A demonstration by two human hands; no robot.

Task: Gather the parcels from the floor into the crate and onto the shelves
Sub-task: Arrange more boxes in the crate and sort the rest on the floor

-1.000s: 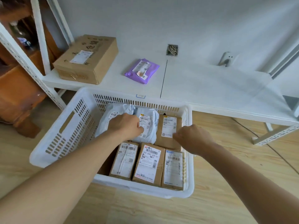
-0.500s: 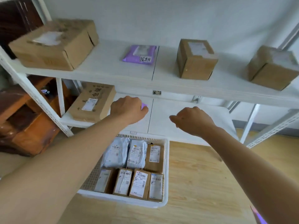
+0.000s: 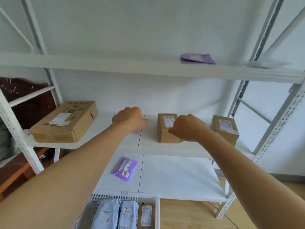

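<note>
Left hand [image 3: 130, 119] curled, raised before the middle white shelf [image 3: 105, 138], hiding most of a purple parcel [image 3: 137, 131]; grip unclear; right hand [image 3: 188, 128] curled, empty, against a small brown cardboard box [image 3: 166, 128]; white slatted plastic crate [image 3: 157, 210] of parcels on the floor below.

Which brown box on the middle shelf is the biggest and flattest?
The brown box at the left end of the middle shelf. It is wide and low, while the other two boxes further right are small and cube-like.
</note>
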